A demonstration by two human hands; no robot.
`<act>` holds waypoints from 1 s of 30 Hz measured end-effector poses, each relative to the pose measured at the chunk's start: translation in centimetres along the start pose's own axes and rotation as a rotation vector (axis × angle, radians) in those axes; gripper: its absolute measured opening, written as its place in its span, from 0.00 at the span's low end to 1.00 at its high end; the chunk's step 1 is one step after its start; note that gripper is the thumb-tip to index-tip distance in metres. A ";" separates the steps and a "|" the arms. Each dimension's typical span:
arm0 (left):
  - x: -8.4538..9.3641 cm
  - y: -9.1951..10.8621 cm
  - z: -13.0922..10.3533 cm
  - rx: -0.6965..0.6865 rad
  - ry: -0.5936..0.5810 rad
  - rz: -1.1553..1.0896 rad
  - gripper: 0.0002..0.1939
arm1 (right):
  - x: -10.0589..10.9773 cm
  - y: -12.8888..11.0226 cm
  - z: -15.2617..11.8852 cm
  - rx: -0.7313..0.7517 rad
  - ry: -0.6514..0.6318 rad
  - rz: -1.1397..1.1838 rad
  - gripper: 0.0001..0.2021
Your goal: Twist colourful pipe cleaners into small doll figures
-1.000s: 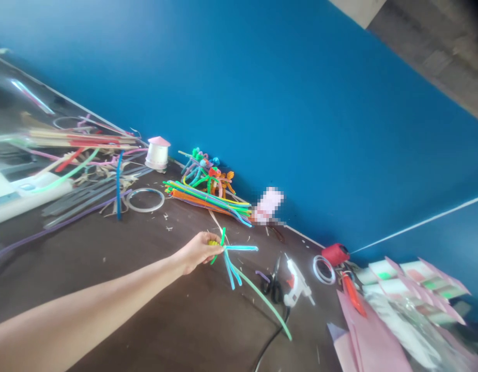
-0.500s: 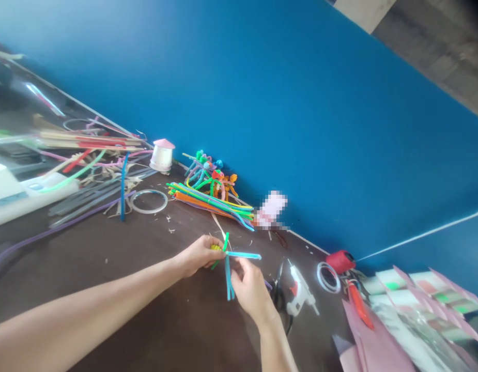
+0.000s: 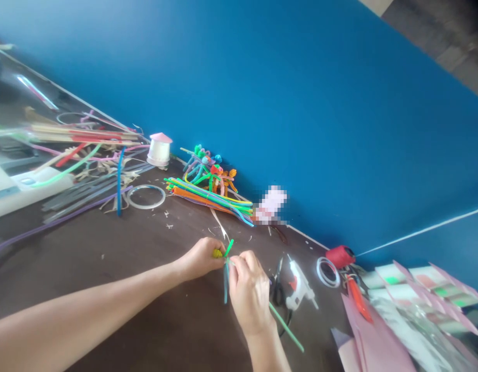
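Observation:
My left hand (image 3: 203, 258) is closed around a small pipe-cleaner figure with a yellow coiled end (image 3: 217, 253). A bright green pipe cleaner (image 3: 230, 247) sticks up from its joint, and a blue pipe cleaner (image 3: 225, 284) hangs below. My right hand (image 3: 251, 289) pinches at that same joint, fingertips close to the left thumb. From under its palm a pale green pipe cleaner (image 3: 287, 328) runs out to the lower right. The fingers partly hide the joint.
Beyond the hands lie a pipe-cleaner bundle (image 3: 211, 199) and several coiled pipe-cleaner figures (image 3: 213, 168). A white glue gun (image 3: 298, 289) and scissors (image 3: 278, 287) lie to the right, near a red spool (image 3: 339, 256) and pink sheets (image 3: 372, 336). A blue wall (image 3: 262, 93) stands behind.
My right hand has moved up to the joint and now covers where the light blue pipe cleaner pointed right. The pale green pipe cleaner has come into view below it.

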State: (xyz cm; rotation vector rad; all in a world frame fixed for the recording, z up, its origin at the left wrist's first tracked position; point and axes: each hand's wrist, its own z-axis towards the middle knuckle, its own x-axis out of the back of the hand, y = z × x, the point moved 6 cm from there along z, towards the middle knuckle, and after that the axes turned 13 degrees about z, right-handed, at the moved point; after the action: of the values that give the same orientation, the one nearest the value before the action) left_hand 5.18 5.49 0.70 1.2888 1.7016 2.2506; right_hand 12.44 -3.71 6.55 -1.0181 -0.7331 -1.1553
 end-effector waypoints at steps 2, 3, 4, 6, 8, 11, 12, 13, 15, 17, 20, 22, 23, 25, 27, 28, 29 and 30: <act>0.2 0.6 -0.1 -0.066 0.016 0.056 0.05 | 0.4 0.2 0.1 -0.011 0.039 0.077 0.08; 0.3 0.8 -0.2 -0.098 0.019 0.076 0.05 | 0.6 0.4 0.1 -0.024 0.056 0.115 0.08; 0.3 1.1 -0.2 -0.132 0.011 0.088 0.05 | 0.7 0.7 0.1 -0.041 0.067 0.152 0.08; 0.2 1.5 -0.4 -0.209 -0.031 0.096 0.05 | 0.9 1.3 0.1 -0.083 0.074 0.230 0.08; 0.1 2.0 -0.7 -0.281 -0.093 0.082 0.05 | 0.9 2.1 0.2 -0.133 0.044 0.337 0.09; -0.2 2.4 -1.1 -0.284 -0.225 -0.025 0.06 | 0.3 3.7 0.2 -0.230 -0.076 0.571 0.08; -0.3 2.4 -1.3 -0.256 -0.281 -0.091 0.07 | -0.2 4.2 0.1 -0.272 -0.137 0.663 0.07; -0.5 2.4 -1.4 -0.221 -0.332 -0.163 0.07 | -0.7 4.7 0.0 -0.317 -0.199 0.755 0.06; -0.9 2.1 -1.5 -0.149 -0.386 -0.294 0.09 | -1.8 5.3 -0.3 -0.408 -0.309 0.922 0.07; -1.1 1.6 -1.3 -0.085 -0.356 -0.369 0.09 | -2.5 5.5 -0.5 -0.465 -0.356 1.024 0.07; -1.2 0.7 -0.8 -0.016 -0.252 -0.378 0.09 | -2.6 4.9 -0.3 -0.429 -0.285 0.991 0.07; -1.1 0.3 -0.4 0.012 -0.183 -0.335 0.09 | -2.1 4.3 0.0 -0.355 -0.207 0.922 0.08; -0.9 0.2 -0.3 0.024 -0.149 -0.302 0.09 | -2.0 3.9 0.1 -0.325 -0.184 0.896 0.09; -0.4 0.0 -0.2 0.034 -0.074 -0.213 0.09 | -1.9 3.6 0.1 -0.291 -0.163 0.858 0.09; 0.1 0.1 -0.1 0.028 0.001 -0.118 0.08 | -1.9 3.4 0.0 -0.269 -0.146 0.785 0.09; 0.3 0.1 -0.1 0.024 0.033 -0.075 0.08 | -1.8 3.4 -0.1 -0.250 -0.126 0.724 0.09; 0.5 0.1 -0.1 0.018 0.061 -0.037 0.07 | -1.7 3.2 -0.2 -0.224 -0.102 0.648 0.09; 0.5 0.1 -0.1 0.011 0.082 -0.004 0.06 | -1.6 3.0 -0.3 -0.194 -0.081 0.560 0.09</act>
State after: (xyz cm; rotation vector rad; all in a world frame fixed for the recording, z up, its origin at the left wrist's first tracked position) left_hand 4.79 5.62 1.04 1.2097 1.7426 2.3265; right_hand 14.91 -3.20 4.23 -1.3342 -0.3608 -0.7076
